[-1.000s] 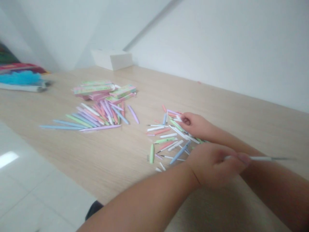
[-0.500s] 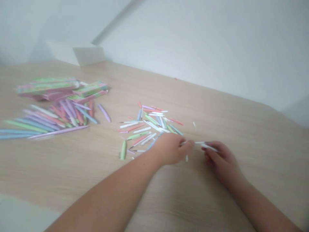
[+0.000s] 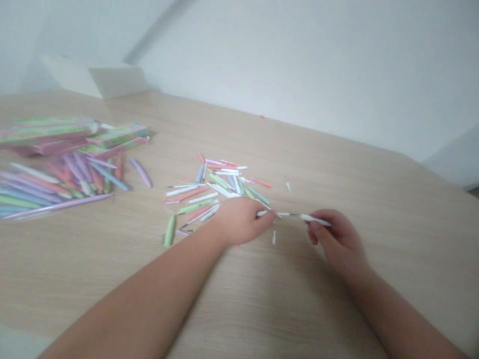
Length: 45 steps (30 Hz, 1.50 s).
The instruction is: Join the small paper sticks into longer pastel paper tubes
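Observation:
My left hand (image 3: 241,219) pinches a thin white pen refill (image 3: 287,214) between thumb and fingers. The refill's dark end points right and meets the tip of a slim white pen piece (image 3: 316,220), which looks like a barrel. That piece lies between the thumb and fingers of my right hand (image 3: 340,242). Whether the refill has entered it, I cannot tell. Under and left of my left hand are scattered pen parts, among them a green barrel (image 3: 170,230) and a white barrel (image 3: 203,198). A small white pen tip (image 3: 274,237) lies below my left fingertips.
At the left sits a heap of pastel pens, with a long purple pen (image 3: 63,206) in front. Behind it are pink-green boxes (image 3: 118,135). A folded white card (image 3: 118,81) stands near the wall. Another small white piece (image 3: 288,186) lies beyond my hands.
The view has shifted, so the things on the table appear farther left. The refill and the white pen piece, overlapping side by side before, now line up end to end.

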Tool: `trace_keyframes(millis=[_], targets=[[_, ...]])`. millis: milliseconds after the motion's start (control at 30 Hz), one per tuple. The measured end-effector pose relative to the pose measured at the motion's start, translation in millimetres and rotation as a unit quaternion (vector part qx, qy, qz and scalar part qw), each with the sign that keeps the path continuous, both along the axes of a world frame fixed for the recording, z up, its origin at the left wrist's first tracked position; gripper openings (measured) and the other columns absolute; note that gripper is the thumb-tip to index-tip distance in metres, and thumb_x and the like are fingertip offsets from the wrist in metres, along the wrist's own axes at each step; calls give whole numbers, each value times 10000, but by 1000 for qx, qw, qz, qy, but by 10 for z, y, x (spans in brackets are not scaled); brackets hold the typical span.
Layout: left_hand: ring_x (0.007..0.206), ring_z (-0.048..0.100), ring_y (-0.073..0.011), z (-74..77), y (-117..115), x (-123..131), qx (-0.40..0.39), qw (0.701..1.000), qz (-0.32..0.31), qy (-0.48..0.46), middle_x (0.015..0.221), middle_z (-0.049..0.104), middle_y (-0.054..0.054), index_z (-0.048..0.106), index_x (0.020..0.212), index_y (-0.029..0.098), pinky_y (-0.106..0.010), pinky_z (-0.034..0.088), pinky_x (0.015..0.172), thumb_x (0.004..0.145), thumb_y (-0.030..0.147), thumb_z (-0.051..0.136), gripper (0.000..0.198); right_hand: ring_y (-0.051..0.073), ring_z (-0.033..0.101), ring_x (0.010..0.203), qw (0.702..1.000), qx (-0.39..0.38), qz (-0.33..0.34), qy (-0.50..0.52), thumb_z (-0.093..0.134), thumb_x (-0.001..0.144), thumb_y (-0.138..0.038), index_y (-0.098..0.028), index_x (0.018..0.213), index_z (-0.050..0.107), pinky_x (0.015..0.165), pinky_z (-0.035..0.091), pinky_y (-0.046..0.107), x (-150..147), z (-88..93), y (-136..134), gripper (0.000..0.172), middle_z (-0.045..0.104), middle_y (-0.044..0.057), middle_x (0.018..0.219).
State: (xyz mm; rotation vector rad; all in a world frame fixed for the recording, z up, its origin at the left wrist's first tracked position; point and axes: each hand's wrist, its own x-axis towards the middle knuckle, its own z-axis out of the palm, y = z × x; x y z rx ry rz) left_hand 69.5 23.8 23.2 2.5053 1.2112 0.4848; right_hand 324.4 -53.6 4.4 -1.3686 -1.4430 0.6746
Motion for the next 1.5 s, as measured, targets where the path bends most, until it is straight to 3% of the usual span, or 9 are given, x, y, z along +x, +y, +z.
trace_keyframes(millis=[267, 533, 700, 867, 1000, 1500], targets=[[678, 617, -211, -12, -8, 7, 17, 1000, -8, 21, 756, 715, -72, 745, 836, 209, -306, 291, 568, 1004, 612, 254, 657, 144, 566, 577, 1000, 3, 4, -27, 709, 907, -390, -259, 1023, 640, 511, 467, 257, -55, 38, -33, 188, 611, -27, 675], [696, 637, -227, -22, -40, 13, 51, 998, -21, 39, 758, 708, -77, 727, 834, 206, -319, 337, 579, 1003, 603, 271, 628, 167, 629, 598, 992, -12, 12, -122, 701, 896, -398, -254, 1030, 684, 502, 500, 268, -78, 41, -37, 197, 677, 10, 742], [802, 669, -248, 16, -105, 52, 43, 995, -82, 23, 834, 714, -74, 699, 889, 207, -334, 434, 663, 1004, 582, 325, 541, 192, 703, 688, 984, -25, 42, -169, 677, 909, -395, -266, 1046, 720, 577, 568, 291, -123, 5, -48, 193, 733, 33, 832], [911, 663, -221, -14, -88, 66, -1, 991, -129, -36, 994, 717, -73, 655, 1024, 188, -330, 482, 776, 1010, 386, 424, 304, 202, 717, 701, 982, -28, 22, -185, 673, 913, -406, -271, 1040, 738, 582, 580, 302, -100, -3, -42, 196, 753, 33, 838], [971, 661, -202, -84, -40, 58, 4, 982, -179, -66, 1048, 728, -52, 677, 1031, 205, -319, 485, 855, 1017, 307, 429, 268, 199, 715, 731, 978, -24, 33, -206, 672, 914, -378, -278, 1029, 759, 607, 577, 300, -71, -5, -10, 176, 771, 30, 875], [1050, 668, -226, -154, -34, 54, -28, 982, -179, -49, 1096, 735, -66, 699, 1098, 224, -342, 505, 932, 1001, 329, 467, 273, 209, 693, 721, 969, -88, 60, -225, 647, 913, -405, -265, 1027, 782, 600, 525, 310, -114, 19, -19, 225, 781, 25, 857]])
